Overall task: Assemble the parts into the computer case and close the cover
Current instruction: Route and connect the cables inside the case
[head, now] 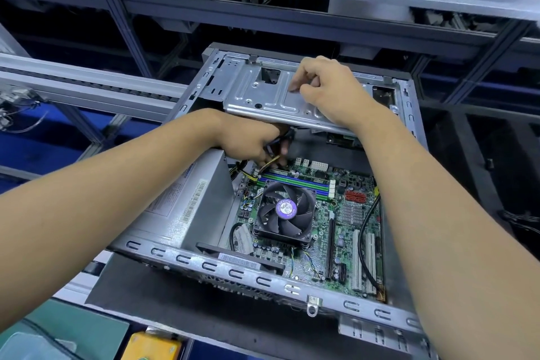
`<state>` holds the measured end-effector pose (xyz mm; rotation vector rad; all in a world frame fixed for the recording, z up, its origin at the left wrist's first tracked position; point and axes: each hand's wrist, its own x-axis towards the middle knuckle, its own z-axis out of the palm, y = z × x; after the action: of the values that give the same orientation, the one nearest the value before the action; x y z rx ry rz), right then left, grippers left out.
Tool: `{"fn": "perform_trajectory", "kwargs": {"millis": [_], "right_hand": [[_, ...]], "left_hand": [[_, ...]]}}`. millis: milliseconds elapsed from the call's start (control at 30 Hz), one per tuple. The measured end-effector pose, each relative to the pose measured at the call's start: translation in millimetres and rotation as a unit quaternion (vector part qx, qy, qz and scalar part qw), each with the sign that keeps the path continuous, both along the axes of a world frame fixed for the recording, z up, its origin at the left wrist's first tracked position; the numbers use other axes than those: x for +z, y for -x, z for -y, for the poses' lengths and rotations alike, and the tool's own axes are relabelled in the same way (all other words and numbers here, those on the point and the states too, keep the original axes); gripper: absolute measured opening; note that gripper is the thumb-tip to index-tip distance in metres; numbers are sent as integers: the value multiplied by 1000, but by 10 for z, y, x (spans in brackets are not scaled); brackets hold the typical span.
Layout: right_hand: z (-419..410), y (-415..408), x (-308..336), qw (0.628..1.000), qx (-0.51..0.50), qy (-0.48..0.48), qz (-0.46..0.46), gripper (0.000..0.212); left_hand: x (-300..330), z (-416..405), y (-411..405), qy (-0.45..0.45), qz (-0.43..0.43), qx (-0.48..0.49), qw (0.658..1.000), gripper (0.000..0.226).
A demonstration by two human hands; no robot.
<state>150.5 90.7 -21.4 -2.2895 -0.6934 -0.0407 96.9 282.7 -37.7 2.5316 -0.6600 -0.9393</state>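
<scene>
An open grey computer case (233,273) lies on its side with the green motherboard (342,231) and its black CPU fan (285,210) exposed. A silver power supply (187,207) fills the case's left part. At the far end sits the metal drive cage (263,93), tilted up. My right hand (324,88) rests on top of the cage, fingers curled over the plate. My left hand (248,140) reaches under the cage and pinches a black cable connector (282,142) with yellow and black wires (267,168) just above the memory slots.
Aluminium conveyor rails (87,88) run behind and to the left. A dark foam pad (204,310) lies under the case. A yellow object (152,345) and a green mat (79,327) sit at the near left edge. Black foam trays (496,155) stand right.
</scene>
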Motion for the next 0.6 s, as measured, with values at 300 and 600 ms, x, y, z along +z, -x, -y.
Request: {"fn": "perform_trajectory", "kwargs": {"millis": [300,600], "right_hand": [[-17,13,14,1000,-4,6,7,23],[-25,18,26,1000,-8,12,4,23]], "left_hand": [[-47,91,34,182,-134,74,971,25],[-7,348,-2,34,1,19,999,54]]}}
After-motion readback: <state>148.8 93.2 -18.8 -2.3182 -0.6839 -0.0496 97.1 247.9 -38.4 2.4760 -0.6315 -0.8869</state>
